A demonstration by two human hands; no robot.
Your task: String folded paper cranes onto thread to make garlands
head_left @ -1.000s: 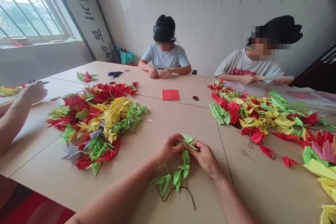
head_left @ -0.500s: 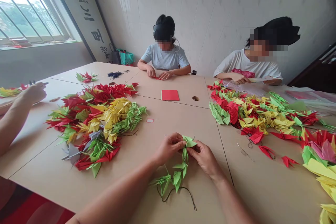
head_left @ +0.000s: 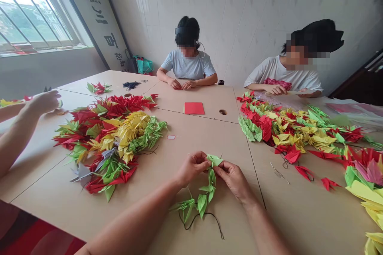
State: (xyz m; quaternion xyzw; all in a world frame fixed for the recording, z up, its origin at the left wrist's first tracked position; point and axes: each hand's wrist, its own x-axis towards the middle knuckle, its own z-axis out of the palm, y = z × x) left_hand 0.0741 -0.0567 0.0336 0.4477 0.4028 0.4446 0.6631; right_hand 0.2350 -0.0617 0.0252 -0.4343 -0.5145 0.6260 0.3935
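Between my hands is a green origami crane [head_left: 214, 160], the top one on a string of green folded cranes [head_left: 202, 203] that hangs down onto the table. My left hand [head_left: 194, 168] pinches its left side between thumb and fingers. From the right, my right hand [head_left: 231, 175] pinches the folded paper at its other edge. A dark cord [head_left: 206, 214] trails from the lower cranes and curls on the tabletop. Part of the top crane is hidden by my fingertips.
A heap of red, yellow and green cranes [head_left: 119, 131] lies to the left, another pile [head_left: 287, 127] to the right. Red paper [head_left: 194, 108] and a threading needle [head_left: 279, 173] rest on the table [head_left: 179, 127]. Two people sit opposite; another person's arm [head_left: 26, 127] reaches in from the left.
My hands stay almost in place, with the top crane's paper shifted slightly between my fingers. The other person's hand at far left has moved a little to the right and opened.
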